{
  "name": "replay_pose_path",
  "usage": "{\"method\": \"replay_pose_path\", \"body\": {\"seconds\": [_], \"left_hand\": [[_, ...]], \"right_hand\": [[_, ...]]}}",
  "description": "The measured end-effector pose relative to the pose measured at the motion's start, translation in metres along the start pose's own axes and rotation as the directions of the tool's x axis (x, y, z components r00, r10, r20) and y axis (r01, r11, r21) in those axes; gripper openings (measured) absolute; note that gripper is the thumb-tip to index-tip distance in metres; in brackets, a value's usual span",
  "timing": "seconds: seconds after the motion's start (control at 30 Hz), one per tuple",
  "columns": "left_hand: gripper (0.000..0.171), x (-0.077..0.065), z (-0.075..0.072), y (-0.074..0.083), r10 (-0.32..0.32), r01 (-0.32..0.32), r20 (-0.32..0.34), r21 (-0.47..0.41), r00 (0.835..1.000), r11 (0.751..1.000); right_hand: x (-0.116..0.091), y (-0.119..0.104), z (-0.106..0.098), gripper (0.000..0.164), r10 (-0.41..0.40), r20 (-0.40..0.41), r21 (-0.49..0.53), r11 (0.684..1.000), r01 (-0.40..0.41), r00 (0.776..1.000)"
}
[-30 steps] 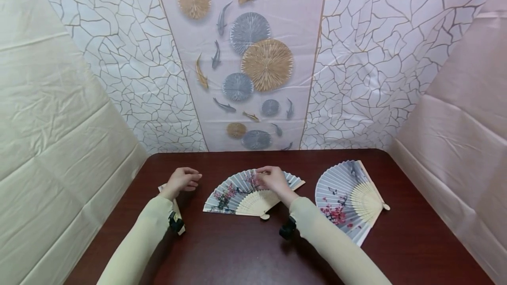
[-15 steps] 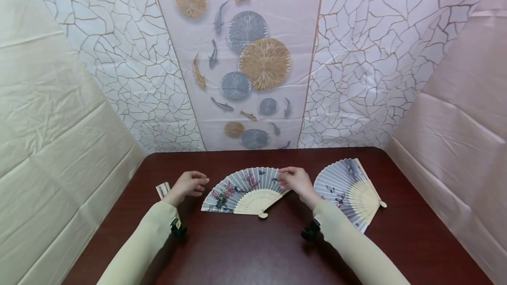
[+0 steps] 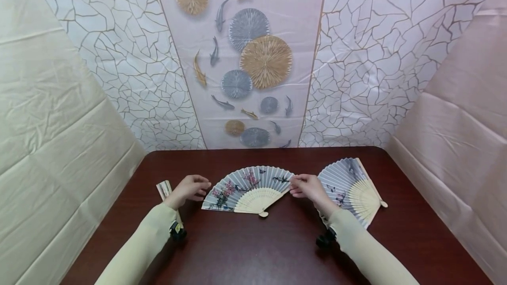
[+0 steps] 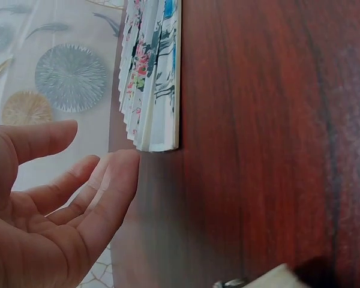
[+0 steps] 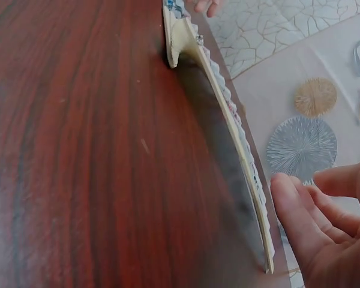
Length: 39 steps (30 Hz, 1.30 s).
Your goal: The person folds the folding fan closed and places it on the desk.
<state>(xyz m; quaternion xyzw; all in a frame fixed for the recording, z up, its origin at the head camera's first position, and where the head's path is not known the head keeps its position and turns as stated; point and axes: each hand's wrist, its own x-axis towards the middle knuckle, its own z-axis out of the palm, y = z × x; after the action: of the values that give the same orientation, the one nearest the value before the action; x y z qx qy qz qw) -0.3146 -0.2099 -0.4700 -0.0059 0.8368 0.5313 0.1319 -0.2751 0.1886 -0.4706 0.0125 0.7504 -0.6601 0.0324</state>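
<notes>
Loosely curved, the left hand (image 3: 189, 188) holds nothing: its thumb stands apart from the fingers, with a gap between them in the left wrist view. Just beyond its fingertips, towards the right hand (image 3: 310, 187), the middle fan (image 3: 248, 184) lies spread on the dark red-brown table (image 3: 253, 254). One fingertip comes up to that fan's near corner, and whether it touches cannot be told. The right hand is likewise released, thumb and fingers parted, its fingertips right at the fan's opposite corner; contact there is also unclear. Between the two hands, the fan shows pink blossoms on grey, with pale ribs meeting at a pivot (image 3: 263, 214) nearer the person than either hand.

On the outer side of the left hand, a folded fan (image 3: 162, 188) slants beneath the wrist. Beyond the right hand on its outer side, another spread fan (image 3: 358, 192) lies partly hidden by that hand and its forearm. Farther away than both hands hangs a cloth (image 3: 253, 104) printed with fish and round discs.
</notes>
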Motion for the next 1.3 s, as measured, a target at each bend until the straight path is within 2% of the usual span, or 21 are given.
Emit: {"method": "replay_pose_path", "body": {"seconds": [0.3,0.6,0.83,1.07,1.3], "left_hand": [[0.034,-0.007,0.0,-0.005,0.003,-0.002,0.028,-0.009,1.0,1.0],[0.034,-0.008,0.0,-0.01,-0.01,0.012,0.036,-0.05,0.999,0.999],[0.033,-0.008,0.002,-0.013,-0.003,0.004,0.037,-0.042,0.999,0.999],[0.033,-0.007,0.002,-0.016,-0.017,0.017,0.025,-0.033,1.0,0.999],[0.032,-0.007,0.003,-0.016,-0.022,0.023,0.029,-0.033,0.999,0.999]], "right_hand": [[-0.005,0.007,-0.002,0.033,0.067,0.031,-0.019,0.998,-0.067,0.997],[-0.006,0.018,0.0,0.035,0.086,0.091,-0.026,0.996,-0.084,0.992],[-0.006,0.021,0.003,0.035,0.118,0.118,-0.011,0.993,-0.118,0.986],[-0.001,0.026,0.009,0.038,0.174,0.131,-0.009,0.985,-0.174,0.976],[0.005,0.029,0.014,0.04,0.227,0.133,0.036,0.972,-0.234,0.965]]}}
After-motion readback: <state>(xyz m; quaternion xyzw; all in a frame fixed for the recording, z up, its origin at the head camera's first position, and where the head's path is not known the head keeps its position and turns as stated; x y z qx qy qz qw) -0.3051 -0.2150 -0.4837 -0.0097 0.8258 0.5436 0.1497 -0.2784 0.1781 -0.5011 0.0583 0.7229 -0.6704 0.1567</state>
